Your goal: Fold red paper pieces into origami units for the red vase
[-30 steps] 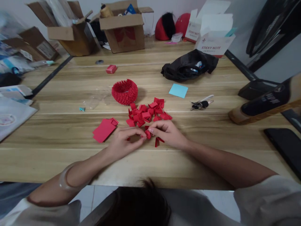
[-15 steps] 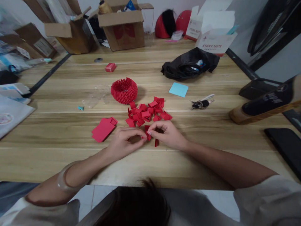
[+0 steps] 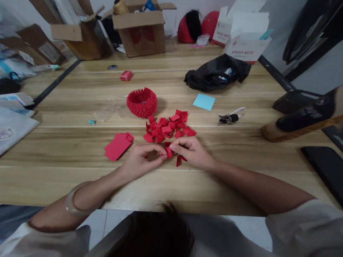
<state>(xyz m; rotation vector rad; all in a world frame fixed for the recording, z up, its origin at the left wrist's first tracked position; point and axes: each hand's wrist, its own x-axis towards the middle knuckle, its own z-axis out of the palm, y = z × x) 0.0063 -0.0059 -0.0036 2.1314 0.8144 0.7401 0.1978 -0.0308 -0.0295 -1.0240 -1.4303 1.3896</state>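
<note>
My left hand (image 3: pixel 142 161) and my right hand (image 3: pixel 191 151) meet over the wooden table (image 3: pixel 66 171), both pinching one small folded red paper piece (image 3: pixel 168 152) between their fingertips. Another red piece (image 3: pixel 179 160) lies under my right hand. Just beyond the hands is a heap of several folded red pieces (image 3: pixel 168 127). Behind that stands a round red ring built of such pieces (image 3: pixel 142 102). A stack of flat red paper slips (image 3: pixel 118 146) lies to the left of my left hand.
A blue sticky note (image 3: pixel 203 101), keys (image 3: pixel 229 116) and a black bag (image 3: pixel 217 74) lie to the right. Cardboard boxes (image 3: pixel 139 26) and a sticky-note carton (image 3: pixel 246 39) line the far edge. A small red box (image 3: pixel 126 75) sits far centre-left; a dark phone (image 3: pixel 325 167) right.
The hands stay together on the small red piece, with only slight finger shifts. The view has moved a little.
</note>
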